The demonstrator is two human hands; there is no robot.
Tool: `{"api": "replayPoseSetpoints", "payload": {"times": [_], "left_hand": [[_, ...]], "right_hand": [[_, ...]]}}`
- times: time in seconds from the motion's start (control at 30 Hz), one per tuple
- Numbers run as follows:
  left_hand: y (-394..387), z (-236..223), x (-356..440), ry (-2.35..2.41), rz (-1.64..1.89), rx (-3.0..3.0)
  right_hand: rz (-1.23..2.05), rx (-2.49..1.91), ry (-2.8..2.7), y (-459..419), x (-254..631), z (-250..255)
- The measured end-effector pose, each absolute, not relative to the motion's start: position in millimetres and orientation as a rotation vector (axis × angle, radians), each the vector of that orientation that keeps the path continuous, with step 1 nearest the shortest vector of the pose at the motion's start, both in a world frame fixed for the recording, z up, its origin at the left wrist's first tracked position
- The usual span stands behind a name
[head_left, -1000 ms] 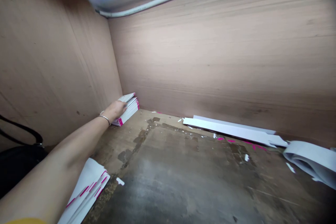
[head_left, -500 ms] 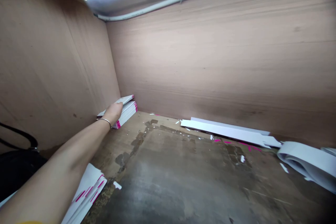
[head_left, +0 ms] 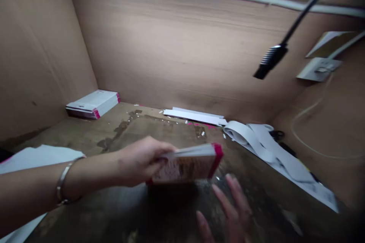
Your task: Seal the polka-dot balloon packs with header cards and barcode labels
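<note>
My left hand [head_left: 145, 161], with a bangle at the wrist, grips a stack of flat white printed cards [head_left: 186, 163] with pink ends. It holds the stack tilted above the dark worktop, printed face partly toward me. My right hand [head_left: 232, 210] is at the lower right with fingers spread, blurred, near the stack but apart from it. Another white stack with pink ends [head_left: 95, 102] lies in the back left corner. White sheets [head_left: 47, 157] lie at the left, partly behind my left forearm.
White paper strips [head_left: 194, 115] lie along the back wall. A curled white strip [head_left: 248, 136] and long white pieces run along the right side. Paper scraps dot the worktop [head_left: 159, 129]. A black cable end [head_left: 270, 59] hangs at the upper right, near a wall socket [head_left: 319, 69].
My left hand has come from the back left corner to the middle, bringing a stack of cards with it. My right hand has entered from below. The view has turned right.
</note>
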State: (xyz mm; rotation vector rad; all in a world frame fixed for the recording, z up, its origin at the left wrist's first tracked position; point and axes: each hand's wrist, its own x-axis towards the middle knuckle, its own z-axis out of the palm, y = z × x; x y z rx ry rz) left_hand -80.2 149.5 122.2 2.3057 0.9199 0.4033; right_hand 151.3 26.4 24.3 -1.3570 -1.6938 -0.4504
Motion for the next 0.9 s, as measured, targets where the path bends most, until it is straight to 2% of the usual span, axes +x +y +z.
{"api": "replayPoseSetpoints", "payload": {"times": [0.03, 0.1, 0.2, 0.3, 0.4, 0.47, 0.53, 0.57, 0.63, 0.7, 0.8, 0.9], "left_hand": [[134, 118, -66, 0.793, 0.282, 2.339], [117, 114, -45, 0.688, 0.159, 2.415], [116, 116, -32, 0.629, 0.069, 2.530], [119, 118, -32, 0.627, 0.033, 2.609], [116, 114, -42, 0.765, 0.224, 2.569], [110, 104, -52, 0.921, 0.646, 2.366], [100, 87, -60, 0.973, 1.081, 1.975], [94, 76, -61, 0.949, 1.181, 1.780], [80, 53, -57, 0.867, 1.139, 1.534], [65, 33, -48, 0.807, 0.983, 1.430], [49, 18, -37, 0.771, 0.894, 1.371], [46, 18, -34, 0.760, 0.859, 1.440]], "right_hand": [[-0.600, -1.280, -1.734, 24, 157, 41], [-0.617, -1.244, -1.998, 24, 168, 80], [-0.172, -1.430, -2.492, 40, 168, 123], [0.270, -1.548, -2.759, 68, 156, 134], [0.333, -1.548, -2.727, 79, 153, 127], [0.362, -1.546, -2.665, 73, 161, 121], [0.578, -1.473, -2.423, 58, 173, 110], [0.741, -1.390, -2.230, 50, 177, 101], [1.054, -1.175, -1.796, 34, 182, 77], [1.230, -1.035, -1.541, 23, 181, 49], [1.300, -1.023, -1.473, 13, 176, 17], [1.237, -1.078, -1.561, 10, 178, 5]]}}
